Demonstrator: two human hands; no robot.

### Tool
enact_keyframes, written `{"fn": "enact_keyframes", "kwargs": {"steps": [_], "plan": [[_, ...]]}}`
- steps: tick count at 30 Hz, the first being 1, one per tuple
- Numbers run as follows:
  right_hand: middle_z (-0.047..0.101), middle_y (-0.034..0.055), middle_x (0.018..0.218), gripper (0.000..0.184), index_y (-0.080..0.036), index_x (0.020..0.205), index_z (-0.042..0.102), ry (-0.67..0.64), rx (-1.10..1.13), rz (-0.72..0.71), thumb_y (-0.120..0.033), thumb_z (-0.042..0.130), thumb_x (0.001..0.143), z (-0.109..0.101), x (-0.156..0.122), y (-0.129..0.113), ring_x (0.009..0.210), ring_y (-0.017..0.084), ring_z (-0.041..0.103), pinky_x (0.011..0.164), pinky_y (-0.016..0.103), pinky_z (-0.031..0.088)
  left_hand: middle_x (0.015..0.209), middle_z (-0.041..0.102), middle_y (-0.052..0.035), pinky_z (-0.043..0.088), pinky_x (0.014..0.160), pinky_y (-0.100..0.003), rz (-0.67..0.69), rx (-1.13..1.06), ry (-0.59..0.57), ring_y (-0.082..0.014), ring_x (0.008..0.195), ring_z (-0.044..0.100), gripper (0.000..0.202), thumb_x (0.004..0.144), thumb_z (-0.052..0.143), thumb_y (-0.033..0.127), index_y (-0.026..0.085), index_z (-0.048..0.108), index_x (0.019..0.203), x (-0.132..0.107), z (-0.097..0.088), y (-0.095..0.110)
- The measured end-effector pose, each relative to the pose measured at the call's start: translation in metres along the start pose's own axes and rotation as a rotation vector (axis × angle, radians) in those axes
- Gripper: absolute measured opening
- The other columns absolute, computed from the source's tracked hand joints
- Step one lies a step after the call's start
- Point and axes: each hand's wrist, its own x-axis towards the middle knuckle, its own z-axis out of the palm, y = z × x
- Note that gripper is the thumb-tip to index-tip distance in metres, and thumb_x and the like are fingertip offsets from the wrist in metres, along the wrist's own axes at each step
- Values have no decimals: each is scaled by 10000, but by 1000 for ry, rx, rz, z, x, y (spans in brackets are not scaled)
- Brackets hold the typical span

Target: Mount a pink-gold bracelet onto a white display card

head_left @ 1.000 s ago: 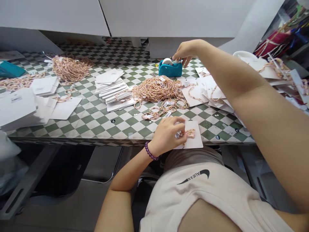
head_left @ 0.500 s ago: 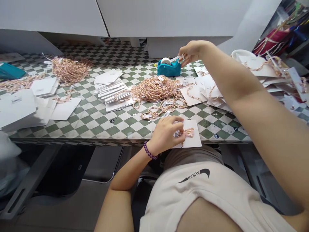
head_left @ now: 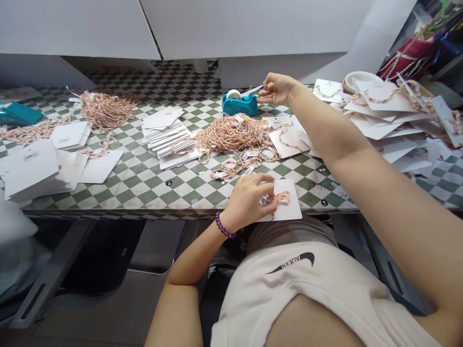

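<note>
background: large smooth white panels [head_left: 249, 29] stand along the back of the work area. in front of them runs a long table covered in green and white diamond-checked material [head_left: 202, 195].

on the table, at right, i note a broad, untidy pile of white cards [head_left: 374, 127], several carrying pink and gold strands. at centre lies a tangled heap of pink and gold beaded strands [head_left: 231, 134], small white tags among it. a second, tied bundle of similar strands [head_left: 106, 110] lies at far left. between the two sits a stack of plain white rectangular cards [head_left: 166, 137], slightly fanned.

my left hand [head_left: 251, 200] is at the near table edge, fingers curled and partly closed, thumb and fingertips pressing a short looped pink and gold beaded strand [head_left: 284, 197] onto a single white card [head_left: 292, 212]. the card lies flat, the strand around its middle, partly hidden by my fingers.

my right hand [head_left: 278, 90] is reached out beyond the heap, just beside a teal plastic tape dispenser [head_left: 239, 106]. its thumb and forefinger are closed on a thin pale strip of tape [head_left: 256, 89], drawn taut from the white roll [head_left: 234, 94]; the other fingers are loosely extended.
</note>
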Motion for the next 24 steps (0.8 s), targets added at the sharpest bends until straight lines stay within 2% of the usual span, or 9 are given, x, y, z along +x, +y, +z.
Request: {"fn": "enact_keyframes", "kwargs": {"steps": [3,7,11,17,21,24], "plan": [[649,71,1038,342,-70,1166,608,-192,191,146,-373,523,1031,3,-5,-2,837,94,642,793,276,587,1193,699,-56,494,930,-417,-2,0,-4,-236,1040,658,156,872,655,276,198,656,736,0,-1,1],[622,104,1151,418,-43,1270,554,-292,369,310,-388,458,1055,5,-8,-1,878,82,625,877,297,570,1197,699,-61,495,937,-409,-2,0,-11,-231,1044,656,163,877,653,277,198,655,734,1,-2,2],[629,101,1138,403,-55,1271,553,-341,476,425,-383,474,1050,5,-6,1,868,87,623,860,302,574,1199,701,-69,494,937,-415,-3,3,-6,-237,1050,653,163,874,654,272,199,653,728,1,-2,2],[641,110,1159,370,-89,1273,559,-372,640,490,-368,517,1035,2,-9,-3,931,133,633,884,368,576,1203,697,-60,492,944,-413,-7,2,-10,-233,1055,652,160,874,656,276,200,649,733,1,-1,2],[637,116,1185,398,-84,1302,542,-374,670,534,-382,500,1041,1,-12,-8,944,133,628,921,381,565,1206,695,-60,487,945,-407,-15,-3,-21,-234,1064,651,150,871,657,268,199,649,738,2,-2,2],[641,112,1167,384,-85,1295,542,-353,654,550,-369,507,1040,3,-13,-9,920,126,625,888,364,573,1203,696,-60,485,942,-408,-18,-1,-30,-235,1064,652,145,872,654,268,199,651,745,2,-2,3]]}}
